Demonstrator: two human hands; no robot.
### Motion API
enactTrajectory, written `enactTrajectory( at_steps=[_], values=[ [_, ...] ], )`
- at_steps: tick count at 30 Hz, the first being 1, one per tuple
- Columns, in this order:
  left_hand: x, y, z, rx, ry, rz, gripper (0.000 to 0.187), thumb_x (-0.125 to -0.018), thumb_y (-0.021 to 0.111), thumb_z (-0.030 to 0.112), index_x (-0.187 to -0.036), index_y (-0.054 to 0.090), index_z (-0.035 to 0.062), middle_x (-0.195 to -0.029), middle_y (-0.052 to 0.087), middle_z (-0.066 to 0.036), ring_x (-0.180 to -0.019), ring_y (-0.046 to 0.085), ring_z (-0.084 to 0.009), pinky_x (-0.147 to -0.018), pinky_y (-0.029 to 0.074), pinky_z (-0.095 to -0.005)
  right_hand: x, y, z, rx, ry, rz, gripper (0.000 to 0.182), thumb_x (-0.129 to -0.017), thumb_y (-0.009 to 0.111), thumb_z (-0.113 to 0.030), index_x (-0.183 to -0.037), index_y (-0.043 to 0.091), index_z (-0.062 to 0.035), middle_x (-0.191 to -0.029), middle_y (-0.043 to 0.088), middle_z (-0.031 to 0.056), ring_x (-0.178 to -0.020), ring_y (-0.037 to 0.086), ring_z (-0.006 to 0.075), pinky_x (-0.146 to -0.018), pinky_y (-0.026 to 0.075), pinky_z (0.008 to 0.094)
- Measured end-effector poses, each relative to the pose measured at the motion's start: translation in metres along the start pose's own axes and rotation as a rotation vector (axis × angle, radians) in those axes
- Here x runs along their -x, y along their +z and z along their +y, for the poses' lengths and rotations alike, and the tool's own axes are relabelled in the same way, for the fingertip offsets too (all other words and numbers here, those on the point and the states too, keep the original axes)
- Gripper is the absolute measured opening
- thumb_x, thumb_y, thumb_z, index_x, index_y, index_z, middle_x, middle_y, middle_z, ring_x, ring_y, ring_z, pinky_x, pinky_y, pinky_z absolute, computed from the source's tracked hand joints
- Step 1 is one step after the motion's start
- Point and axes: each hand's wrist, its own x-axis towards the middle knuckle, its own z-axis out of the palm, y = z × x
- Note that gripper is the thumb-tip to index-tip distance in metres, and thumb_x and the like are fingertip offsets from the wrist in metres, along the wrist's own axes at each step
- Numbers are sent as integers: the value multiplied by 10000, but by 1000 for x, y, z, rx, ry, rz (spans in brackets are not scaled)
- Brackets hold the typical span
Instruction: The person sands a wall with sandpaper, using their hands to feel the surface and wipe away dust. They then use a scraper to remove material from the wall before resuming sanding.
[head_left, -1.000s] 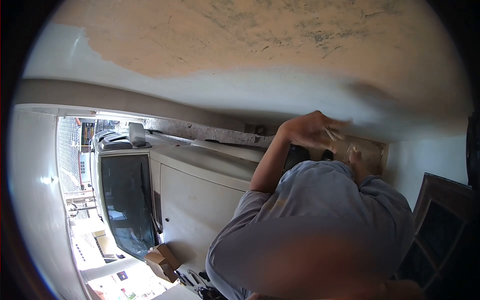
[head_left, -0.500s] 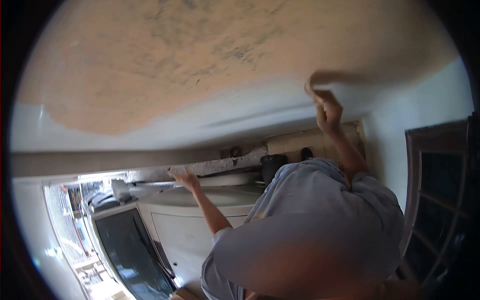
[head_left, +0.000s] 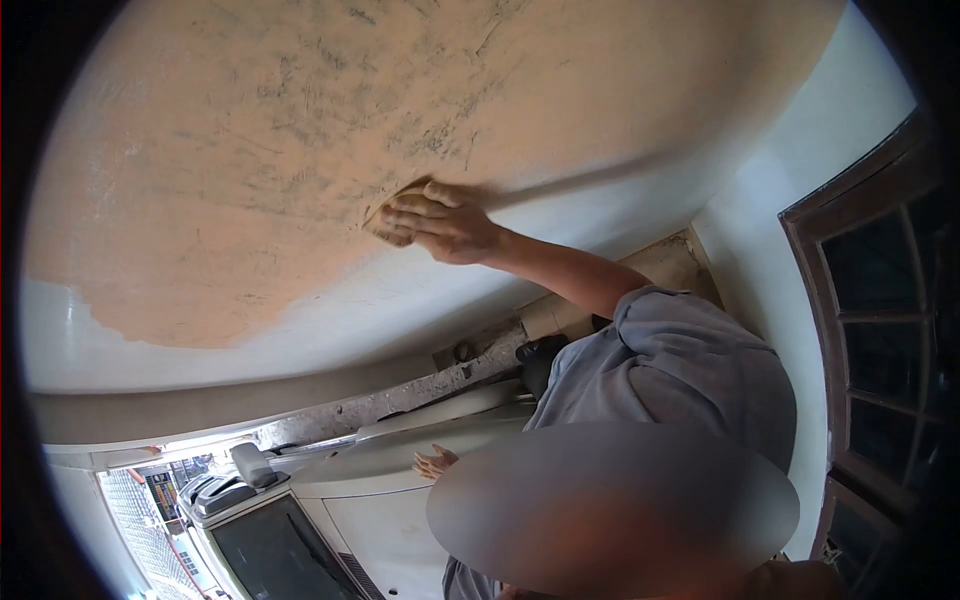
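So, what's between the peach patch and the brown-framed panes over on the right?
In the head view, only bare pale wall shows between the patch and the upper part of the brown frame.

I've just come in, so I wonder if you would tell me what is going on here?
A person in a grey shirt has their right hand pressing a thin tan pad against the peach-orange, dark-streaked patch on a pale wall. The pad lies near the patch's lower edge as pictured. Their left hand is open, with nothing visible in it, in front of an off-white vehicle; whether it touches the vehicle, I cannot tell.
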Motion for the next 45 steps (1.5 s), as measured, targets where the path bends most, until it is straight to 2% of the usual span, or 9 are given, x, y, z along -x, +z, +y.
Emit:
enactTrajectory(
  at_steps=[2, 4, 6, 11, 20, 24, 33, 39, 45],
  values=[
    [3, 3, 2, 8, 50, 89, 627, -960, 483, 420, -1437, 365, 30, -1488, 380, -157, -1408, 278, -352, -1160, 197, -492, -7, -2, 15, 186, -191, 128, 316, -946, 461, -172, -1191, 659, -194, -1286, 613, 1, -1234, 532, 156, -1133, 265, 427],
    [1, 6, 2, 41, 57, 116, 614, -959, 483, 414, -1430, 379, 34, -1476, 396, -157, -1401, 294, -341, -1159, 197, -491, -12, -34, 48, -303, 59, 219, 326, -939, 461, -159, -1200, 655, -186, -1265, 620, 30, -1230, 537, 189, -1121, 281, 437],
    [6, 9, 1, 78, 55, 129, 601, -959, 483, 409, -1423, 393, 38, -1464, 412, -156, -1395, 309, -331, -1157, 198, -490, -26, -107, 89, 464, 101, 101, 344, -940, 440, -135, -1231, 623, -117, -1205, 635, 89, -1169, 568, 273, -1037, 363, 484],
    [5, -3, 15, 31, 27, 126, 553, -953, 490, 417, -1377, 468, 63, -1426, 461, -133, -1372, 352, -298, -1141, 205, -502, -16, -124, 128, 274, 469, 625, 298, -884, 548, -145, -1124, 647, 2, -1139, 634, 199, -1128, 591, 287, -969, 439, 459],
    [8, -19, 21, -15, 1, -55, 496, -966, 417, 480, -1246, 621, 125, -1326, 582, -56, -1366, 360, -279, -1155, 147, -485, 60, -83, 73, 324, 26, -98, 352, -858, 599, -131, -1188, 682, -218, -1254, 640, -19, -1266, 508, 173, -1129, 291, 447],
    [5, -13, 21, -41, -41, -29, 486, -970, 404, 473, -1194, 664, 130, -1283, 614, -72, -1367, 358, -278, -1156, 149, -476, -9, -68, 62, 437, -151, -4, 377, -886, 641, -290, -1259, 617, -339, -1391, 529, -87, -1315, 434, 178, -1119, 281, 469],
    [4, -15, 20, -30, 2, -79, 503, -983, 368, 469, -1151, 691, 121, -1252, 632, -86, -1355, 374, -277, -1164, 127, -488, -90, -82, 52, 448, -642, -170, 300, -915, 599, -322, -1195, 646, -225, -1343, 572, -73, -1252, 509, 103, -1099, 365, 389],
    [5, -27, 25, -46, -26, -110, 507, -987, 361, 469, -1138, 694, 118, -1230, 643, -78, -1353, 375, -280, -1164, 118, -498, 36, -188, 179, 565, -400, -241, 278, -882, 628, -223, -1141, 705, -158, -1273, 633, 43, -1209, 566, 256, -1110, 292, 474],
    [3, -25, 25, -60, 7, -117, 499, -985, 365, 473, -1141, 695, 133, -1219, 651, -57, -1357, 371, -270, -1163, 116, -508, -3, -51, 68, 412, -204, -36, 294, -927, 548, -297, -1200, 649, -253, -1392, 540, -45, -1316, 459, 181, -1133, 191, 491]
  ],
)
